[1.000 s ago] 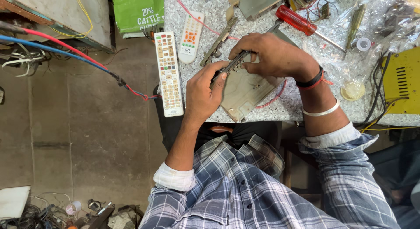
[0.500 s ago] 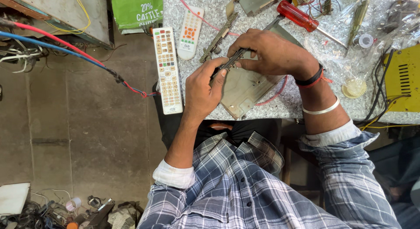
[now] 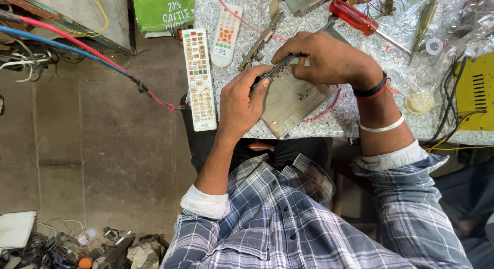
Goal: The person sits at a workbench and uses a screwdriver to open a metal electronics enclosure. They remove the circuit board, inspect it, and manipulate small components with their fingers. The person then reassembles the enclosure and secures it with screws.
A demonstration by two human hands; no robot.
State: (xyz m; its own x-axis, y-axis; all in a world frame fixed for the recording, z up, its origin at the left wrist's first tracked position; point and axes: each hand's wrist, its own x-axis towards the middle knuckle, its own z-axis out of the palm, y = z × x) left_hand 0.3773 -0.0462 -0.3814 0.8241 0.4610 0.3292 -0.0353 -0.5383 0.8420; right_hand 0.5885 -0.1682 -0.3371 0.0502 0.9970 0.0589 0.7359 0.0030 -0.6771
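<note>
Left hand (image 3: 242, 102): pinching one end of the dark strip (image 3: 275, 69).
Right hand (image 3: 321, 58): pinching its other end — fingers closed.
Strip: above the board (image 3: 288, 102), on the tabletop (image 3: 329, 122).
Doing it well: probably hold level — support both ends, press gently.

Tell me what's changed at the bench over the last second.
Hardly anything. Both hands, left hand and right hand, keep their grip on the narrow dark strip above the pale board, with no clear shift. The long white remote, small remote and red screwdriver lie where they were.
</note>
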